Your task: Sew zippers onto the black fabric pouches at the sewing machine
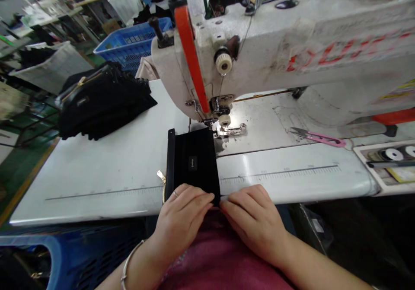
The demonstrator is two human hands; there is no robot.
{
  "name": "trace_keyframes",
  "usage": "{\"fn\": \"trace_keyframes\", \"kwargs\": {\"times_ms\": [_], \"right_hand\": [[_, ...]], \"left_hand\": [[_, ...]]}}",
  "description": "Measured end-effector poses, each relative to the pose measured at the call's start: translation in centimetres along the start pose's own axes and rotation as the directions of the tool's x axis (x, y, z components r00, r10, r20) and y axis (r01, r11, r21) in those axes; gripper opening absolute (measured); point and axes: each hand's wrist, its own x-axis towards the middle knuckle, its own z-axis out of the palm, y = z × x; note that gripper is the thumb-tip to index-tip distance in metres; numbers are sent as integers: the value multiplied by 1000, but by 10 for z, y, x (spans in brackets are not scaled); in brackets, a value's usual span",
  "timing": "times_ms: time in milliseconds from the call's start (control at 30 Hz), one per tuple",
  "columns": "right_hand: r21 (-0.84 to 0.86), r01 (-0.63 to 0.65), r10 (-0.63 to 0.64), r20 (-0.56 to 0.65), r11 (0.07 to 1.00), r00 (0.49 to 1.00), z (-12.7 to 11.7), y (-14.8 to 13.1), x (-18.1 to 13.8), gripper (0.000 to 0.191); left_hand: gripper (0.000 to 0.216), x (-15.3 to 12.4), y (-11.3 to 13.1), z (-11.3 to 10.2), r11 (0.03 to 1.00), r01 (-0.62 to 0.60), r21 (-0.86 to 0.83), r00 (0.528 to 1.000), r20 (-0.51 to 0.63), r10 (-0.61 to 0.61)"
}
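A small black ribbed pouch with a gold zipper along its left side lies flat on the white sewing table, its far edge beside the presser foot of the sewing machine. My left hand rests on the pouch's near end, fingers together and pinching its near right corner. My right hand lies at the table's front edge just right of that corner, its fingertips meeting the left hand's at the pouch edge.
A stack of finished black pouches sits at the table's far left. Behind it stands a blue crate. Pink thread snips lie right of the needle. A tray with bobbins is at the right edge.
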Motion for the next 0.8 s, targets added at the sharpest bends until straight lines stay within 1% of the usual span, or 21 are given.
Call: {"fn": "trace_keyframes", "kwargs": {"times_ms": [100,167,233,333,533,633,733,800], "right_hand": [[7,58,-58,-28,998,998,2,3,1,14],[10,83,-82,-51,997,995,4,4,0,14],[18,100,-99,-61,995,993,6,5,-2,14],[28,120,-118,-64,992,991,6,6,-4,14],[18,115,-114,-74,993,991,5,6,-2,13],[32,103,-100,-75,994,992,4,5,0,12],[71,71,-65,-84,995,994,3,4,3,8],[89,68,-61,-80,994,995,3,4,6,9]], "left_hand": [[24,3,1,-2,994,58,-93,998,-30,-61],[25,2,1,-4,991,60,-116,998,-27,-63],[26,-1,2,-6,994,41,-96,999,-27,-44],[29,-6,3,-6,1000,-3,-2,1000,-3,3],[22,-7,3,0,988,-114,108,992,72,106],[23,-9,0,-1,982,-151,112,984,110,139],[26,-13,-4,0,984,-160,80,982,115,150],[27,-17,-6,1,984,-154,84,983,112,144]]}}
